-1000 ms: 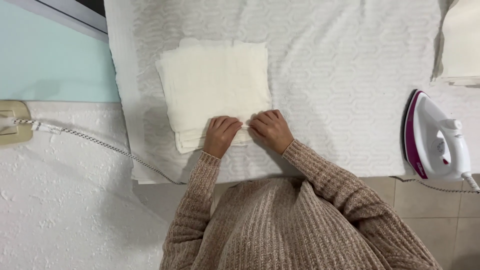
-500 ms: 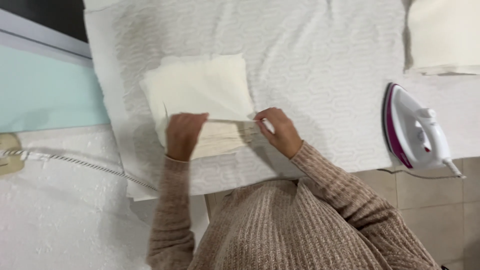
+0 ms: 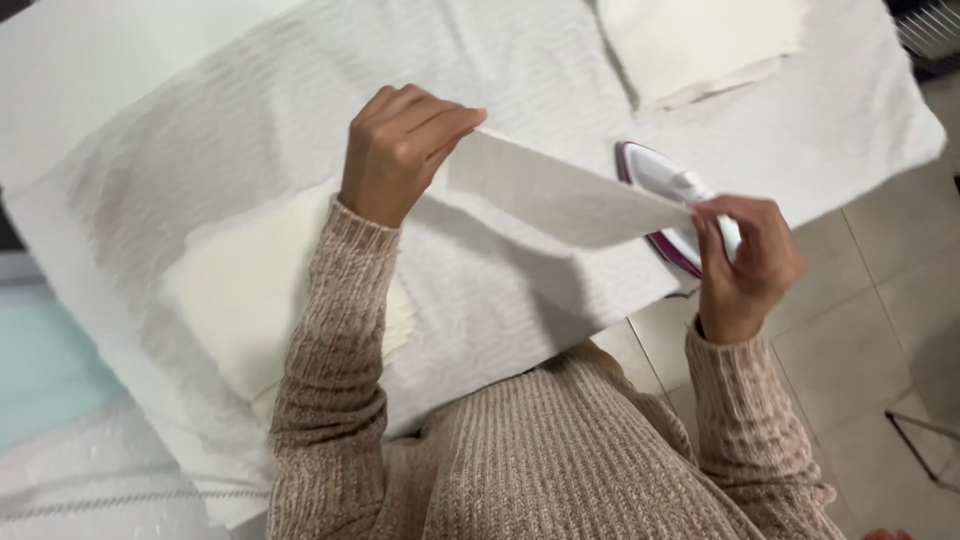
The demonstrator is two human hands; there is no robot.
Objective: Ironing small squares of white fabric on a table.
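Note:
A cream cloth (image 3: 560, 195) hangs stretched in the air above the white padded ironing surface (image 3: 300, 110). My left hand (image 3: 400, 150) pinches its upper left corner, and my right hand (image 3: 745, 265) pinches the opposite corner out past the board's edge. Below my left forearm lies a stack of folded cream cloths (image 3: 235, 290) on the surface. Both arms wear a beige knit sweater.
A white and purple iron (image 3: 670, 195) stands at the board's right edge, partly hidden by the held cloth and my right hand. A second pile of cream cloths (image 3: 700, 40) lies at the far right. Tiled floor (image 3: 870, 340) shows at right, with a pale blue surface (image 3: 40, 370) at left.
Both hands have lifted one cloth off the stack and pulled it taut in the air toward the right. The camera view has swung and tilted.

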